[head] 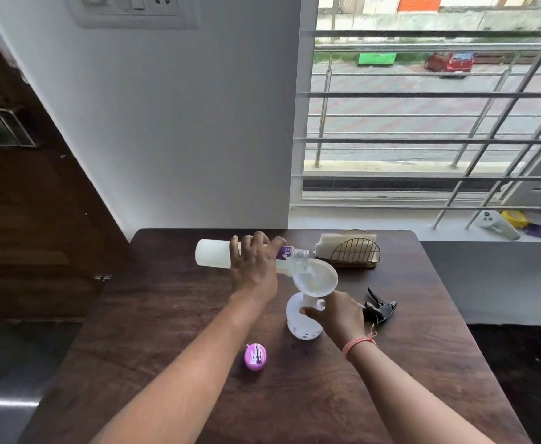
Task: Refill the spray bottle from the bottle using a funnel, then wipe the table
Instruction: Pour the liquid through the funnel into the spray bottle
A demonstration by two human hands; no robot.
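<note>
My left hand (pixel 254 267) grips a translucent white bottle (pixel 213 253) with a purple label, tipped on its side. Its open neck points into a white funnel (pixel 318 277), and clear liquid runs into the funnel. The funnel sits in the neck of the white spray bottle (pixel 301 325), which stands upright on the dark wooden table (pixel 166 315). My right hand (pixel 339 315) holds the spray bottle near its neck. The black spray head (pixel 379 307) lies on the table to the right. A purple cap (pixel 255 356) lies in front.
A gold wire holder with white napkins (pixel 352 249) stands at the table's back edge, just behind the funnel. A white wall and a barred window rise behind the table. A white controller (pixel 498 224) and yellow tape lie on the sill at the right.
</note>
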